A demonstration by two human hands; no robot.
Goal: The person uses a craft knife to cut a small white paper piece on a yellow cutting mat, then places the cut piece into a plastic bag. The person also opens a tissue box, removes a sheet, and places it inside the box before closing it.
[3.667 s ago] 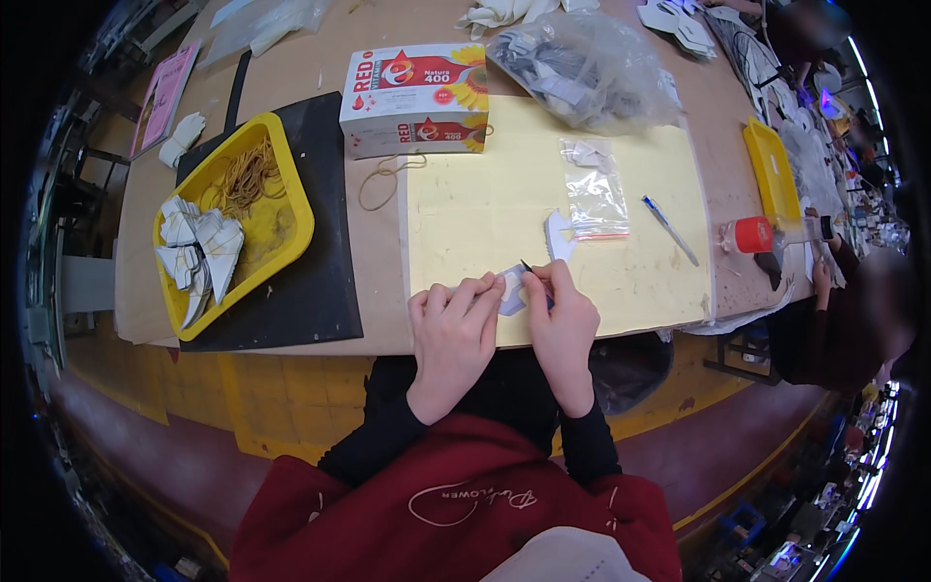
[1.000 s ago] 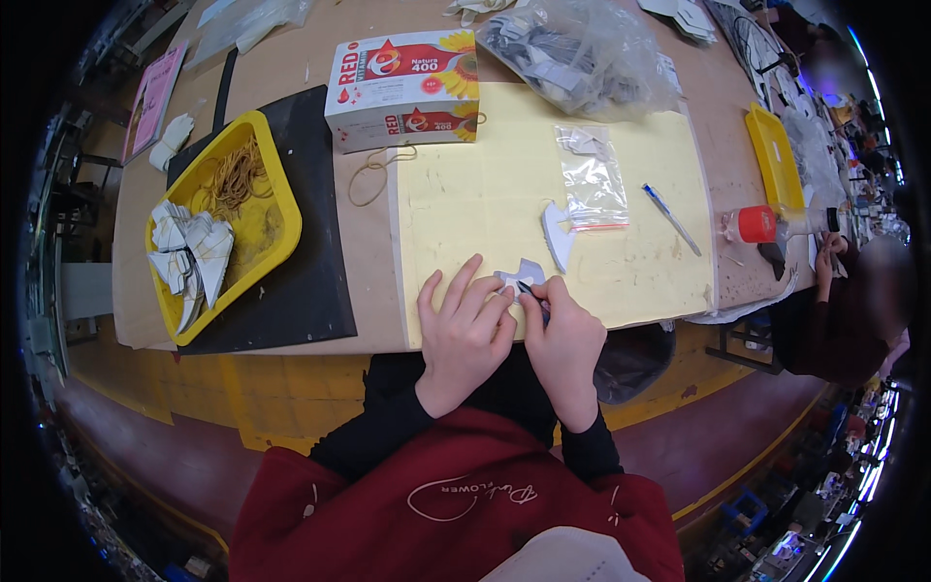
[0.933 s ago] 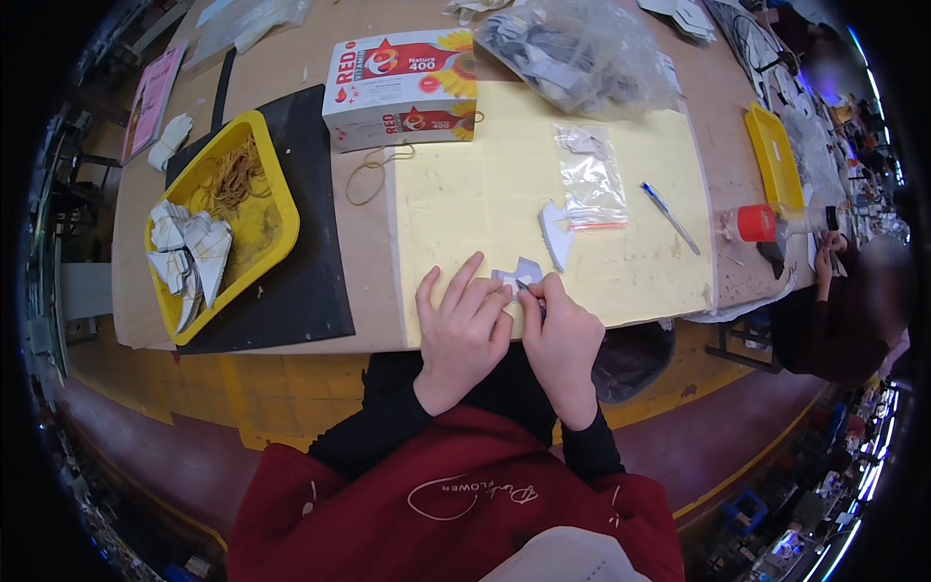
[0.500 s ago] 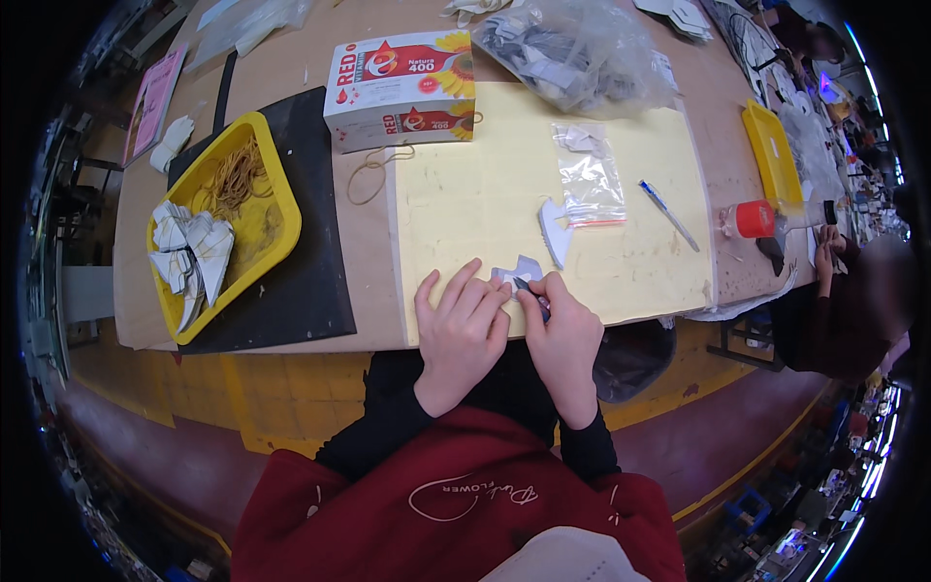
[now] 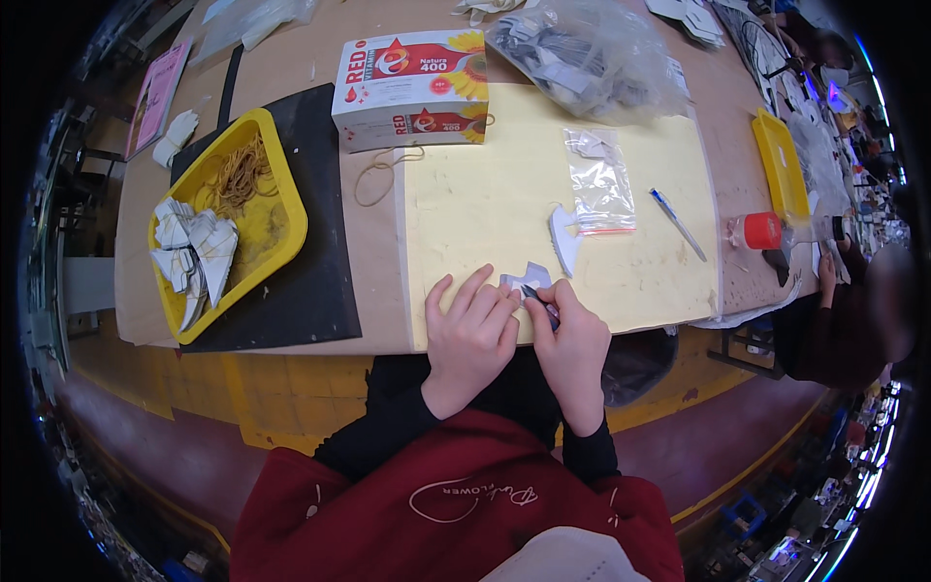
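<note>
A dark red garment is worn on the upper body and is seen in the lower centre of the frame. On its front, a white looped line and white lettering are placed, with small white marks towards both sides. The arms are covered by black sleeves, which are finished near the wrists; the left hand and right hand are bare. At the bottom edge, a pale curved piece with a dotted line is partly shown.
</note>
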